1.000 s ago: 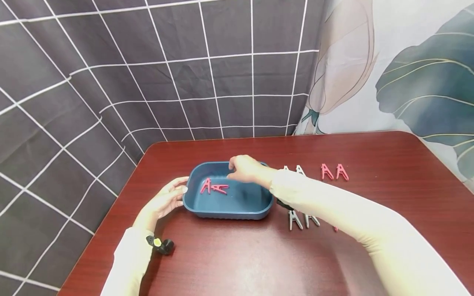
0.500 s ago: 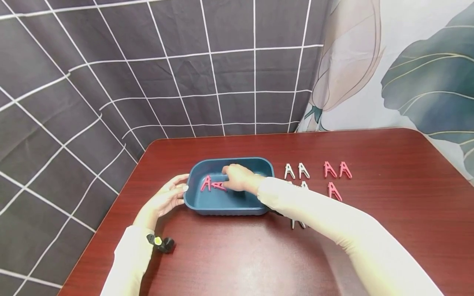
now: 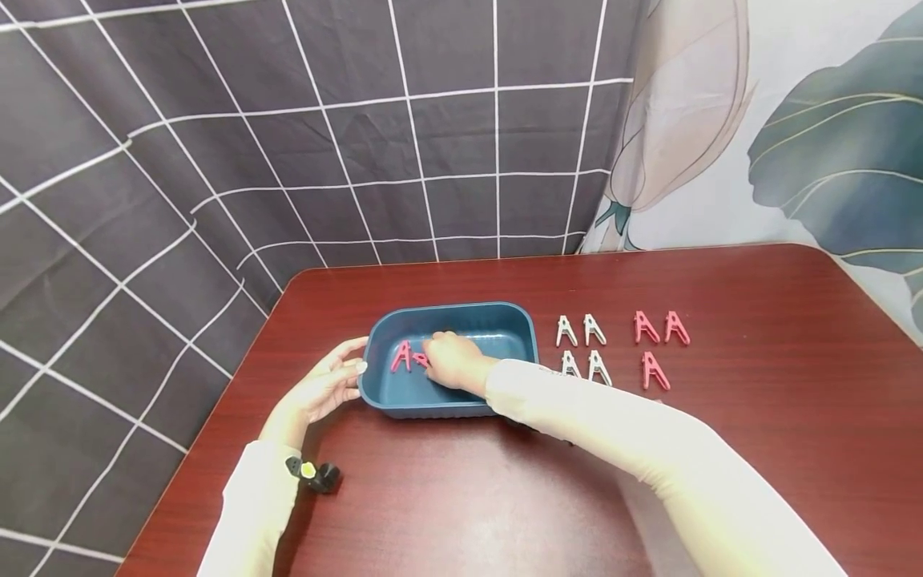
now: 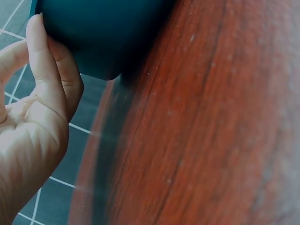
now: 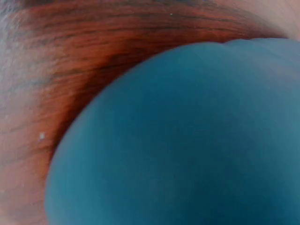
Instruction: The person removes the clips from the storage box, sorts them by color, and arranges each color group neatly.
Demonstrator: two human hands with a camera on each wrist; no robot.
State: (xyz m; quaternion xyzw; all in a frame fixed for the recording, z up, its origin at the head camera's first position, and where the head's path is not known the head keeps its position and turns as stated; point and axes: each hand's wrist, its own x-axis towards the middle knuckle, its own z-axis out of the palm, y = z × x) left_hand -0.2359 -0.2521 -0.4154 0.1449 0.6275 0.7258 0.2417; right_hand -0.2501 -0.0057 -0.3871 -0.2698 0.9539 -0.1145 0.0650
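A blue plastic basin [image 3: 433, 410] stands on the table. My left hand [image 3: 328, 389] holds its left end, fingers against the outer wall and a fingertip at the rim; the left wrist view shows this hand [image 4: 42, 108] beside the basin wall [image 4: 103, 37]. Inside the basin lies a pink clothespin [image 3: 401, 357]. Beside it is a second pink clothespin [image 3: 421, 358], partly covered by my right hand [image 3: 454, 362]. That hand reaches down into the basin with its fingertips at this clothespin; I cannot tell if they pinch it. In the right wrist view the basin's outer wall [image 5: 178, 131] fills most of the picture.
Right of the basin, several white clothespins [image 3: 594, 329] lie in rows. Farther right are pink clothespins [image 3: 652, 371]. My right sleeve [image 3: 577, 413] crosses the near right side and covers part of the table [image 3: 447, 497]. A dark grid-patterned curtain [image 3: 454, 144] hangs behind.
My right hand has moved left and lower into the basin, onto the second pink clothespin. Its sleeve now uncovers more clothespins on the table. My left hand stays at the basin's end.
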